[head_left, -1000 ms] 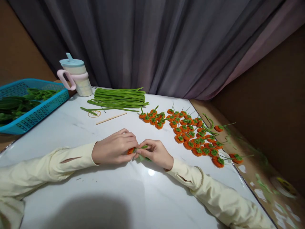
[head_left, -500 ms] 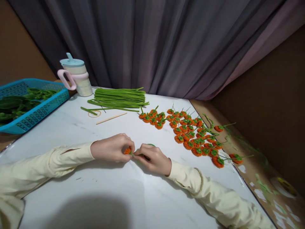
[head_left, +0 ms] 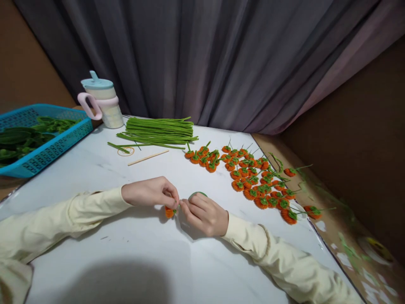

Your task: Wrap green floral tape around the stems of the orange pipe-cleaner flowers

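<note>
Just left of the table's middle, my left hand point(head_left: 153, 193) pinches a small orange pumpkin point(head_left: 169, 212) of fuzzy chenille stem by its green top. The pumpkin hangs below my thumb and fingers. My right hand point(head_left: 204, 213) is closed, its fingertips meeting my left ones beside the green top. What is pinched there is too small to make out. A round green thing point(head_left: 200, 194) shows partly behind my right hand. Further right lie many similar orange pumpkins point(head_left: 249, 194) with green tops and thin stems.
A bundle of green chenille stems point(head_left: 160, 130) lies at the back. In front of it are a thin wooden stick point(head_left: 148, 158) and a rubber band point(head_left: 125, 151). A lidded tumbler point(head_left: 110, 114) stands back left beside a blue basket point(head_left: 47, 150) of green pieces. Scraps litter the right side.
My left hand has turned, so the pumpkin now hangs lower, beneath its fingertips. My right hand has rolled, with its fingers curled more tightly near the green top.
</note>
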Tool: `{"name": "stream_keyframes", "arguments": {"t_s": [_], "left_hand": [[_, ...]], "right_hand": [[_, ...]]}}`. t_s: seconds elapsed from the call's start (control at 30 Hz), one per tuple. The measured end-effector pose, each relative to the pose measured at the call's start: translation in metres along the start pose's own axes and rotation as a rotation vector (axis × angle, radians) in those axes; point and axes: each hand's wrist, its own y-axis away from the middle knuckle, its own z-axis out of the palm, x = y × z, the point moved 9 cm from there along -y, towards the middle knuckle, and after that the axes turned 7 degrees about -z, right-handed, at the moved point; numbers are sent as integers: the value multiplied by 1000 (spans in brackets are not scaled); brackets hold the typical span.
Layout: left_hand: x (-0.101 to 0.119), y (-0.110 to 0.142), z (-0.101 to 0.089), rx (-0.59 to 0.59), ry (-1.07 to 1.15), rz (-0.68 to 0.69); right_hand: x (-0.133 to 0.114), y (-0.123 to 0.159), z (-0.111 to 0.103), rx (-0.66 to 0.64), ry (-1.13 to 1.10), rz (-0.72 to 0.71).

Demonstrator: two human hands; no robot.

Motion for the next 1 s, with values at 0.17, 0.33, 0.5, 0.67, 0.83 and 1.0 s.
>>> {"name": "stream_keyframes", "arguments": {"t_s": [0.17, 0.33, 0.5, 0.67, 0.83, 1.0], "left_hand": [[32, 26, -6, 476, -605, 253], [42, 42, 5, 566, -771, 397], [36, 36, 3, 483, -674, 359], [25, 20, -5, 334, -452, 322], [14, 7, -2, 146, -334, 241], [34, 28, 10, 476, -759, 358]], "right_hand": [[26, 7, 12, 23, -347, 396], [35, 13, 23, 15, -515, 562], [21, 4, 19, -51, -347, 335], [-1, -8, 8, -91, -112, 30], [-16, -9, 3, -58, 4, -138], [-4, -6, 14, -102, -125, 39]]}}
